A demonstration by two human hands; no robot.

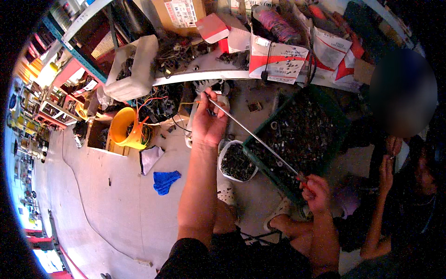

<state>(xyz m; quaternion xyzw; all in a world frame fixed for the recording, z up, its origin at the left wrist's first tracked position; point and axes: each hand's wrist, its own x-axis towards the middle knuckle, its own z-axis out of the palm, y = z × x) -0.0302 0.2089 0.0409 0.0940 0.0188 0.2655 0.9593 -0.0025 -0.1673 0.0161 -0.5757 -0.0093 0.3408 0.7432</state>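
My left hand (209, 121), palm up, has its fingers curled around the upper end of a long thin metal rod (251, 133). My right hand (313, 195) grips the red handle (303, 180) at the rod's lower end. The rod slants across a green crate (302, 116) full of small mixed metal parts. A white bucket (253, 172) of dark scraps stands left of the crate, below the rod. Behind my left hand is another pale container (188, 135), partly hidden.
A shelf (172, 76) with cartons (278, 65) and a plastic tub (144, 60) runs behind. A yellow bucket (121, 125), blue cloth (165, 183), pink cloth (151, 160) and cable (83, 209) lie or stand leftward. A co-worker (385, 223) sits close at my right.
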